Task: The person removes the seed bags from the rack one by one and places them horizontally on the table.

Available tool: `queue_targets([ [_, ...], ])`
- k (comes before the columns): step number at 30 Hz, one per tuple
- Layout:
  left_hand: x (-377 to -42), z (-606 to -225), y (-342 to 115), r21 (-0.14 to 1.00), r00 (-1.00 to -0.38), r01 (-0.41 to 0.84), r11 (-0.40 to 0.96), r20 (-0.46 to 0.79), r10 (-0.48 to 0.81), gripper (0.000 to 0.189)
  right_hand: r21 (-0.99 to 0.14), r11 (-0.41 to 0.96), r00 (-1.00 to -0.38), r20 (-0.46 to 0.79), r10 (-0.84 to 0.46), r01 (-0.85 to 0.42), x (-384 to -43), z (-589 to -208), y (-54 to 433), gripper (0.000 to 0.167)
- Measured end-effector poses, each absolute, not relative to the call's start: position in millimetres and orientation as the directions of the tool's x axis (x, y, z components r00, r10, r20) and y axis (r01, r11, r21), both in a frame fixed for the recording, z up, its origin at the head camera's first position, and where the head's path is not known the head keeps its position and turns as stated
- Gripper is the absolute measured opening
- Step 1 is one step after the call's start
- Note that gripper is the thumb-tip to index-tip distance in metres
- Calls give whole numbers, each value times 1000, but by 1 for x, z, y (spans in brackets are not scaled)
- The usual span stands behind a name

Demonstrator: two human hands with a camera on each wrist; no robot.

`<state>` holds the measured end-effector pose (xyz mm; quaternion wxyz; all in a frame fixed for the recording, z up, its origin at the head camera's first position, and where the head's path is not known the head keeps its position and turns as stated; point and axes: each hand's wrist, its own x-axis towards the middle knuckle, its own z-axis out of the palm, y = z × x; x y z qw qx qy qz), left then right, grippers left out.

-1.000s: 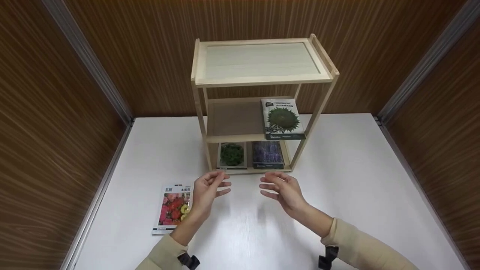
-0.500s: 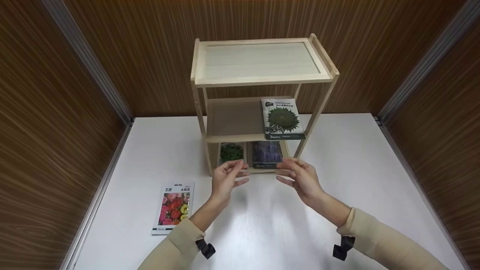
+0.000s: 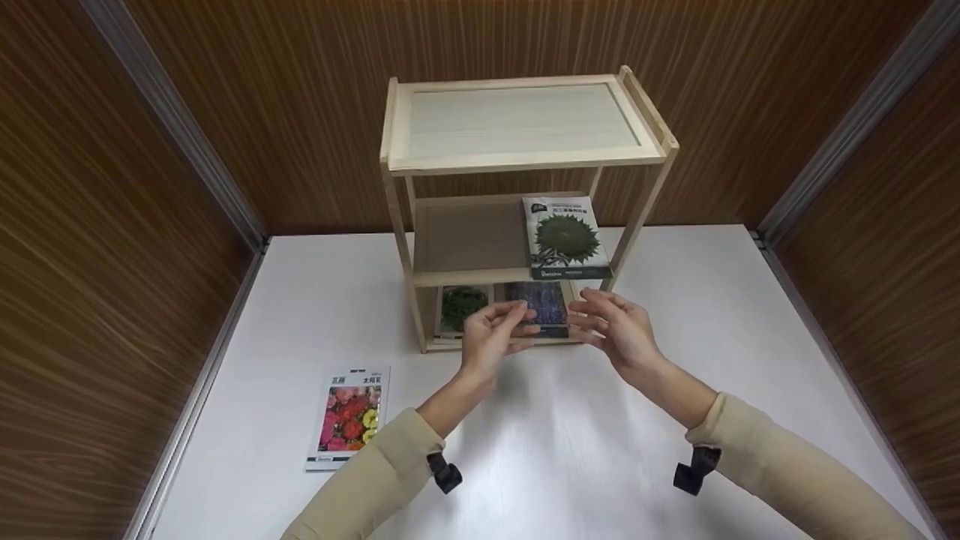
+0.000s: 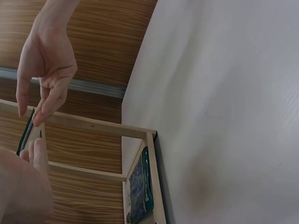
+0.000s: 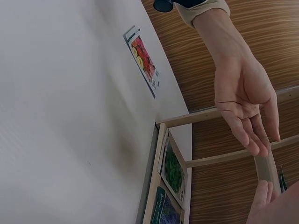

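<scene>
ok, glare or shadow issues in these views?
Head: glare on the white tabletop, purple packet dim inside the rack. Left wrist: darker, soft shadow smudging the tabletop. Right wrist: likewise, plus faint sheen on the wood-grain wall, upper right.

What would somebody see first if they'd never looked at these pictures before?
Probably the pale wooden rack, standing in the middle of the head view with a green-flower packet on its middle shelf. Next might come the bright packet of red, pink and yellow flowers, lying at the left on the white table. The left hand and right hand hover before the rack.
</scene>
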<state>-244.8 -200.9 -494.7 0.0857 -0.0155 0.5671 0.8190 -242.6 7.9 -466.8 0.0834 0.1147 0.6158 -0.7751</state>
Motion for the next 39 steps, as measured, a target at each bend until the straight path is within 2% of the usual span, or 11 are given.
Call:
queue_targets([
  [9,-259,-483,-184,914,-980,-185,-362,-142,143,30,-945,-174,-961,-277,-19,276,-254,-461,13,49],
  [20,-271,-474,-175,919,-980,-198,-341,-180,83,30,-930,-239,-958,-288,-1,280,-268,-457,19,28],
  [29,-272,-469,-171,916,-978,-206,-343,-203,43,28,-921,-256,-952,-307,9,295,-272,-456,20,31],
  [33,-273,-468,-170,913,-979,-202,-354,-202,39,26,-918,-260,-951,-309,1,298,-272,-455,21,26],
  [39,-272,-469,-171,911,-980,-196,-363,-192,49,23,-938,-194,-957,-289,-12,286,-270,-454,22,27],
])
